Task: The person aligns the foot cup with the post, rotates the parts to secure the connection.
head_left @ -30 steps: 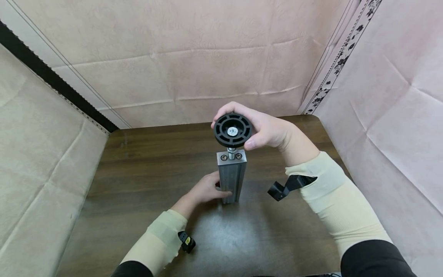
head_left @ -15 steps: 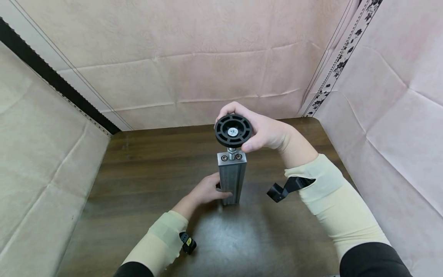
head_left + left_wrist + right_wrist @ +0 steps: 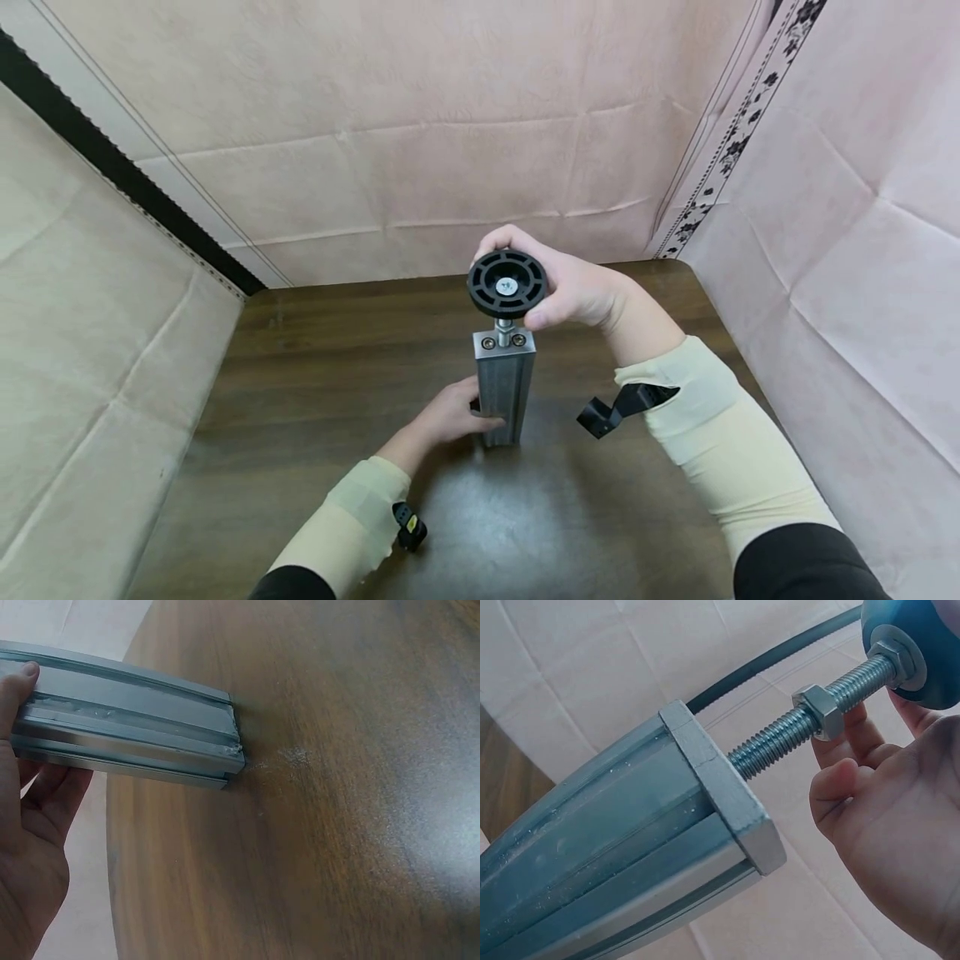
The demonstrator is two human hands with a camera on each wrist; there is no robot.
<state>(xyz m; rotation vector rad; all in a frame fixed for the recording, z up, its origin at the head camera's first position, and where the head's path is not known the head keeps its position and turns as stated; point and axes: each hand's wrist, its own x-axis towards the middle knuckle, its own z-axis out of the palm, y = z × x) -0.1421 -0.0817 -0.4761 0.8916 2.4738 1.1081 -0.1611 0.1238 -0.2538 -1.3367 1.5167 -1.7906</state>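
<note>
An aluminium profile (image 3: 504,387) stands upright on the wooden table, with a metal end plate (image 3: 487,342) and two screws on top. From the plate rises a threaded rod (image 3: 772,742) carrying a loose-looking hex nut (image 3: 817,712) partway along. A round black levelling foot (image 3: 507,284) caps the rod; a second nut sits under it in the right wrist view. My left hand (image 3: 450,412) grips the profile near its lower end, thumb across the front face (image 3: 82,690). My right hand (image 3: 573,283) holds the rim of the foot, thumb on the near right side and fingers behind.
The brown wooden table (image 3: 330,350) lies under both hands. Pale patterned cloth (image 3: 450,150) hangs at the back and on both sides, close behind the table's far edge. Black wrist cameras (image 3: 408,527) are strapped over the cream sleeves.
The hands and the profile keep nearly the same pose. The whole scene has shifted slightly downward in the head view.
</note>
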